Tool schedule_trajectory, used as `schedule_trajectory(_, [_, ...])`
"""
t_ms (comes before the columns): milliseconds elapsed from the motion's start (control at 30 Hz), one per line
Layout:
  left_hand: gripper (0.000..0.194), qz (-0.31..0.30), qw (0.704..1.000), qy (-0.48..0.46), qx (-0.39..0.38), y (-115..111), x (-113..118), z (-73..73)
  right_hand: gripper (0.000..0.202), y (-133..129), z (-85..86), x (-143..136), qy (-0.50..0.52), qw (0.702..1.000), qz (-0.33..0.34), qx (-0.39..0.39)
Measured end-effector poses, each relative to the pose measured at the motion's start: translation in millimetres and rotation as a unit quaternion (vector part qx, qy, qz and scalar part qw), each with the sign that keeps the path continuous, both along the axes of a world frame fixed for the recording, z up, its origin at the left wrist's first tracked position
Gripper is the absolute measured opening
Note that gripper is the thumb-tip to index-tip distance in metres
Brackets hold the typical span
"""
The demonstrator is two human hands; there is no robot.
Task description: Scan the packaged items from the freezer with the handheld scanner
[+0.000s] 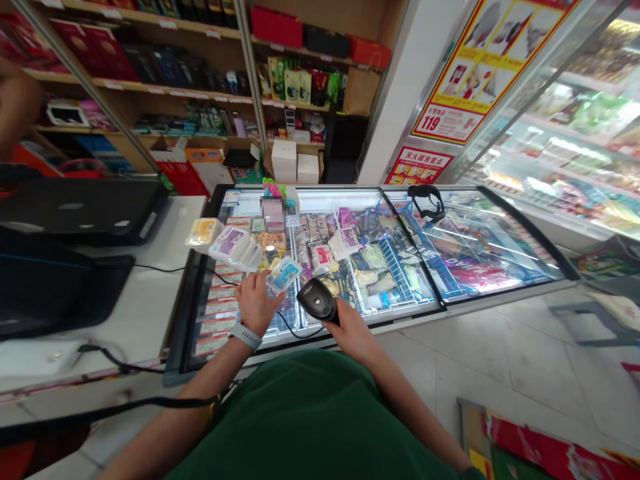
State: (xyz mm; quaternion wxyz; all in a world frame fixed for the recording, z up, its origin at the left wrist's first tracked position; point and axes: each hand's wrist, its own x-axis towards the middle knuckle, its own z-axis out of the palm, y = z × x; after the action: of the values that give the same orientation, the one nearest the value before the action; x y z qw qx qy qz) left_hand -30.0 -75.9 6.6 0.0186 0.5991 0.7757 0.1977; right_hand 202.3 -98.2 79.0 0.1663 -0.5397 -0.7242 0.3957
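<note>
One scanner (316,299), partly hidden (by right hand (351,331)).

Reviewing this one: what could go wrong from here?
The black cable runs past the left hand and could snag. The pile of packs beyond that hand looks uneven and might slide. The blue-labelled pack is held near one edge, so it may slip.

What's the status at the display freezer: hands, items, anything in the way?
Right hand gripping black barcode scanner. Left hand holding clear blue-labelled pack. Scanner cable looped between hands across display freezer.
</note>
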Motion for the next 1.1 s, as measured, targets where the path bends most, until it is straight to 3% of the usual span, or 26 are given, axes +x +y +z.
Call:
schedule_trajectory(767, [0.054, 0.003, 1.000, -0.008, 0.011, 1, 5, 2.0, 0.028, 6, -11.0, 1, 0.009, 1.000, 0.024, -0.004])
schedule_trajectory(900, [0.058, 0.030, 0.999, -0.027, -0.009, 5, -1, -9.2, 0.028, 7, -10.6, 1, 0.011, 1.000, 0.013, -0.008])
schedule_trajectory(1100, [0.062, 0.087, 0.992, -0.052, -0.080, 29, -19, -43.0, 0.024, 5, -9.9, 5, 0.002, 1.000, 0.000, -0.008])
